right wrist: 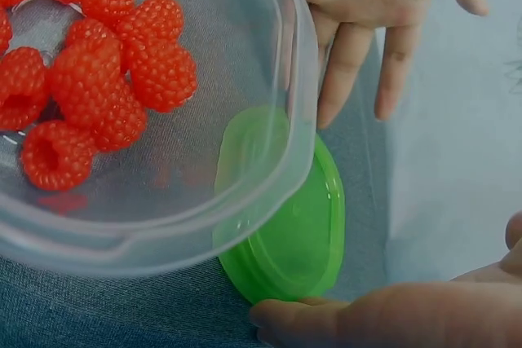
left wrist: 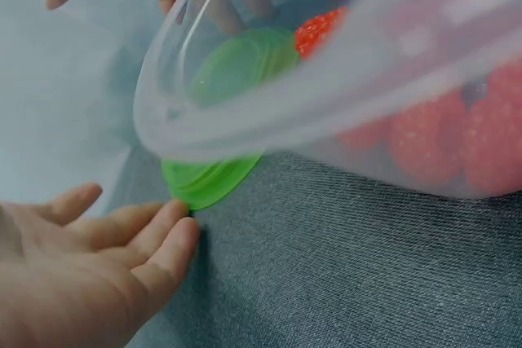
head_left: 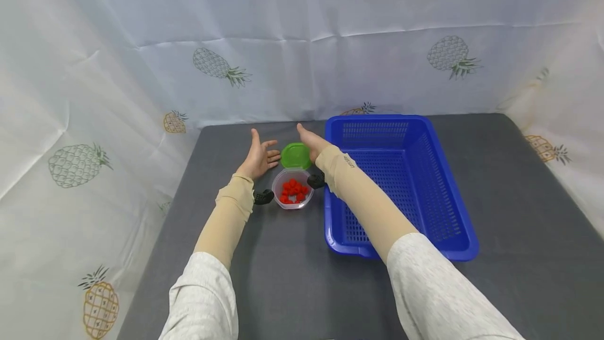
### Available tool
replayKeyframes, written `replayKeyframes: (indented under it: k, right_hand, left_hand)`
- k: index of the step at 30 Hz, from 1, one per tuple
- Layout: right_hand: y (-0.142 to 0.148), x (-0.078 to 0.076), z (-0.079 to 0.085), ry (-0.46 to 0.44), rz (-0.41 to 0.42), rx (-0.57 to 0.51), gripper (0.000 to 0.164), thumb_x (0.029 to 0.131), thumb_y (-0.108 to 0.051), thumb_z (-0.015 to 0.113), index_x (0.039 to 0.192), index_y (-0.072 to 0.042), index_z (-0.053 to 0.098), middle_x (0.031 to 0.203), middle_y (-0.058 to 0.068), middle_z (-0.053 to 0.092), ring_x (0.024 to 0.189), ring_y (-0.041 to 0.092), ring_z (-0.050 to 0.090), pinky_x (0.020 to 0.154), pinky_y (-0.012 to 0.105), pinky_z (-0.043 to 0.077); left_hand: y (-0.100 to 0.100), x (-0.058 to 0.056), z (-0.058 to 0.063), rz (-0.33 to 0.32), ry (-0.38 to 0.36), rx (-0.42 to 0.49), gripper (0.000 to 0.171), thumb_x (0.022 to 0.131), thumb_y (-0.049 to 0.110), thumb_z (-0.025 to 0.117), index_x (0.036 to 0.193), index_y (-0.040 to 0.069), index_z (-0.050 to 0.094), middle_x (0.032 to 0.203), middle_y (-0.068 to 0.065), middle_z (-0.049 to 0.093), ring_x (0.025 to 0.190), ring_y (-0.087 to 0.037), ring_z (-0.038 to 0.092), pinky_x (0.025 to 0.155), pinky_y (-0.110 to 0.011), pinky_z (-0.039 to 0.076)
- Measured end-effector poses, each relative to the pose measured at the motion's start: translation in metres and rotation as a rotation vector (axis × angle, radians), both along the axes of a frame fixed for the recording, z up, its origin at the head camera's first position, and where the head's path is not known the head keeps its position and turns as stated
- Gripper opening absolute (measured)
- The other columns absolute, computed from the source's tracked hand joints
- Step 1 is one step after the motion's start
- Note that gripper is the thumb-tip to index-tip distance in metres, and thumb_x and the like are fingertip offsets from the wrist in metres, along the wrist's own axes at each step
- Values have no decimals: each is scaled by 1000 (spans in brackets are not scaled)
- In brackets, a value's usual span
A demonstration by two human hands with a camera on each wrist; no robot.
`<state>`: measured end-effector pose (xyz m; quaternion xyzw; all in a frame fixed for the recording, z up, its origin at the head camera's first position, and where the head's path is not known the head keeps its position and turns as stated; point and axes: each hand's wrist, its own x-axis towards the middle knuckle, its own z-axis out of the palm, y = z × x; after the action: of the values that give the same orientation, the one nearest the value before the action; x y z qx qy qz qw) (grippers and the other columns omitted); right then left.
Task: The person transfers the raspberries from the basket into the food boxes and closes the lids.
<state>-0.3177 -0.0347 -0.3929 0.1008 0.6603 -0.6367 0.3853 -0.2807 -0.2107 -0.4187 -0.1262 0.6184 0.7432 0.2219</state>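
A clear plastic container (head_left: 292, 205) holding several red raspberries (head_left: 293, 189) stands on the dark table, its top uncovered. Just behind it lies a green lid (head_left: 295, 156), flat on the cloth. On the lid's left side is my left hand (head_left: 259, 157), fingers spread and fairly straight, the fingertips at the lid's edge. My right hand (head_left: 312, 141) is at the lid's right side with its fingers extended. In the right wrist view, fingertips of the right hand (right wrist: 359, 315) meet the rim of the lid (right wrist: 298, 242). Neither hand grips anything.
A large blue plastic basket (head_left: 401, 251) stands to the right of the container, under my right forearm. White cloth with printed pineapples (head_left: 306, 72) hangs behind and on both sides. A black wrist camera (head_left: 263, 197) sits beside the container on the left.
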Motion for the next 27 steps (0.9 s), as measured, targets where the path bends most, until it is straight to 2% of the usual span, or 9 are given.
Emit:
replayKeyframes:
  k: [8, 10, 12, 13, 16, 18, 20, 26, 27]
  right_hand:
    - [0, 0, 0, -40, -54, -75, 72, 95, -60, 22, 150, -25, -7, 158, 1, -7, 144, 31, 13, 118, 48, 15]
    - [-1, 0, 2, -32, -56, -79, 70, 95, -60, 20, 151, -24, -3, 152, 8, 20, 133, 29, 34, 115, 44, 23]
    - [-2, 1, 4, -13, -44, -82, 70, 95, -60, 17, 150, -19, 5, 121, 12, 48, 106, 25, 53, 110, 42, 30]
    - [-3, 2, 5, -4, -51, -94, 70, 95, -60, 17, 150, -18, 7, 106, 12, 50, 93, 23, 53, 107, 42, 34]
    - [-4, 5, 10, 52, -55, -92, 71, 95, -60, 16, 150, -17, 6, 120, 9, 48, 101, 20, 52, 108, 38, 35]
    - [-4, 6, 13, 83, -74, -93, 71, 95, -60, 17, 151, -20, -2, 150, 8, 19, 131, 23, 34, 115, 39, 27]
    - [-4, 7, 16, 113, -88, -59, 72, 95, -60, 17, 150, -21, -7, 157, 1, -11, 141, 22, 18, 117, 39, 22]
    - [-2, 9, 25, 121, -112, 15, 80, 93, -63, 17, 147, -18, -20, 157, 2, -15, 147, 23, 0, 120, 40, 7]
    - [-2, 9, 26, 125, -121, 9, 80, 94, -62, 18, 146, -17, -22, 157, 5, -11, 147, 25, 4, 120, 41, 8]
  left_hand:
    - [-7, 7, 3, 91, 5, 66, 91, 84, 72, -3, 150, 11, 12, 154, -24, 12, 144, -34, 15, 119, -41, 16]
    - [-8, 7, 2, 100, 4, 74, 92, 83, 73, -3, 150, 11, 13, 154, -24, 12, 145, -33, 14, 119, -40, 15]
    - [-9, 8, 2, 111, 2, 80, 93, 83, 73, -2, 150, 11, 14, 154, -23, 12, 145, -32, 13, 119, -40, 15]
    - [-9, 9, 3, 119, -1, 86, 93, 83, 74, -1, 150, 11, 14, 154, -23, 13, 145, -32, 13, 120, -40, 15]
    - [-8, 12, 9, 131, 1, 107, 93, 83, 74, 0, 150, 11, 14, 155, -23, 12, 145, -34, 12, 120, -42, 13]
    - [-8, 14, 12, 137, 6, 122, 93, 83, 74, 0, 150, 11, 13, 154, -23, 12, 144, -35, 13, 119, -45, 13]
    - [-7, 15, 15, 139, 11, 129, 93, 83, 75, 1, 150, 11, 13, 155, -23, 12, 144, -36, 15, 118, -49, 12]
    - [-8, 15, 23, 167, 29, 154, 94, 82, 76, 3, 150, 11, 15, 155, -21, 10, 145, -33, 15, 113, -58, 19]
    - [-9, 15, 24, 179, 35, 160, 94, 82, 76, 5, 149, 11, 17, 156, -21, 10, 145, -32, 15, 112, -58, 22]
